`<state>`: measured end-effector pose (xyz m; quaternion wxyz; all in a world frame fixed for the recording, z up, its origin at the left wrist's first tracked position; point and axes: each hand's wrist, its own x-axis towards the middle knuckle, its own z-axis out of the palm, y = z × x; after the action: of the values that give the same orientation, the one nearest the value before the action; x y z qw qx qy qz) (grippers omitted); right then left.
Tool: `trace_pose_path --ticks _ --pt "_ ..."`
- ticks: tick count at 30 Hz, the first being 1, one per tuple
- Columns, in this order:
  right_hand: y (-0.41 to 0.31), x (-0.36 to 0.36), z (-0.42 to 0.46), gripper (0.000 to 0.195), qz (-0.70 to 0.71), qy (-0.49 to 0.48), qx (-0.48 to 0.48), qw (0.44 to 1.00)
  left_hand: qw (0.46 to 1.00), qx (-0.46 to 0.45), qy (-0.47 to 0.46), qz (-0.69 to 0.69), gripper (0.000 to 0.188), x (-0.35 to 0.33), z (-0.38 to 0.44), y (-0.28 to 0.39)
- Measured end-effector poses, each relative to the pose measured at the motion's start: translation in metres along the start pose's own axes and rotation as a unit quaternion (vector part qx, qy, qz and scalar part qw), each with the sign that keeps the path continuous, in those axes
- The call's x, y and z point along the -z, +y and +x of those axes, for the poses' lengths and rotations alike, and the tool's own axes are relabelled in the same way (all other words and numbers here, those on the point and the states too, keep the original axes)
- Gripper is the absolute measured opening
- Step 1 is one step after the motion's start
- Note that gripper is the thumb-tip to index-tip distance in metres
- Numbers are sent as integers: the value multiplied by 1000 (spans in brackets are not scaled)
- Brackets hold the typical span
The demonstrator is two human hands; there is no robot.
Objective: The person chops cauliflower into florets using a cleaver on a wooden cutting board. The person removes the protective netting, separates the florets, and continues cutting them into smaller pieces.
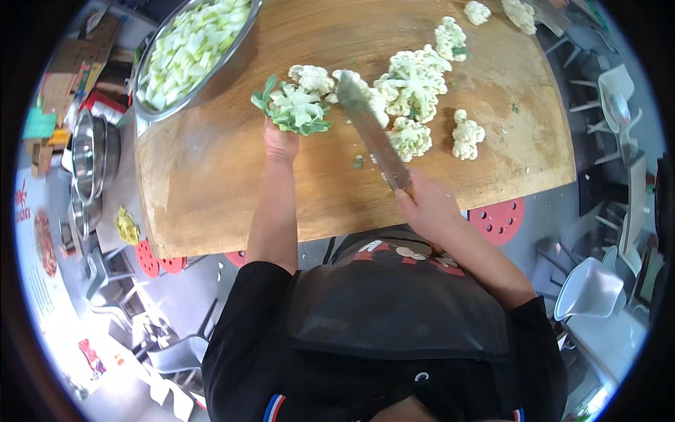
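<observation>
My left hand holds a trimmed cauliflower core with green leaves over the left part of a wooden board. In my right hand is the handle of a large knife. Its broad blade points up and to the left, over some cauliflower florets that it partly hides. Just right of the blade lies a big branching cauliflower piece, with a smaller floret below it. Another floret rests apart to the right.
A metal bowl full of chopped pale green vegetable stands at the board's upper left. More florets lie near the far right edge. Stacked metal basins are off to the left. Red stools and grey chairs stand around below.
</observation>
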<state>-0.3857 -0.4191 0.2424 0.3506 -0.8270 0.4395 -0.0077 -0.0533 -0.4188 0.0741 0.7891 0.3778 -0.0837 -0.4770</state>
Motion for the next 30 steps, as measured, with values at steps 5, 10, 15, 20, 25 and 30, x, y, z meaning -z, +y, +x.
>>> trace_pose_path --ticks 5,10,15,20,25,30 --pt "-6 12 2 26 66 9 61 996 996 51 -1 67 44 5 -14 33" --pt "-13 6 11 30 48 -27 107 993 981 13 -15 192 31 -9 -26 65" --pt "-9 12 1 26 211 -16 3 977 803 -164 -181 544 32 -38 -48 89" --pt "-7 35 4 25 180 -63 -1 982 528 -300 -343 716 34 -40 -70 84" --pt "7 25 11 29 56 -94 83 991 532 -293 -349 714 28 -20 -71 67" --pt "1 39 24 26 25 -127 78 989 517 -320 -340 717 26 -22 -78 65"
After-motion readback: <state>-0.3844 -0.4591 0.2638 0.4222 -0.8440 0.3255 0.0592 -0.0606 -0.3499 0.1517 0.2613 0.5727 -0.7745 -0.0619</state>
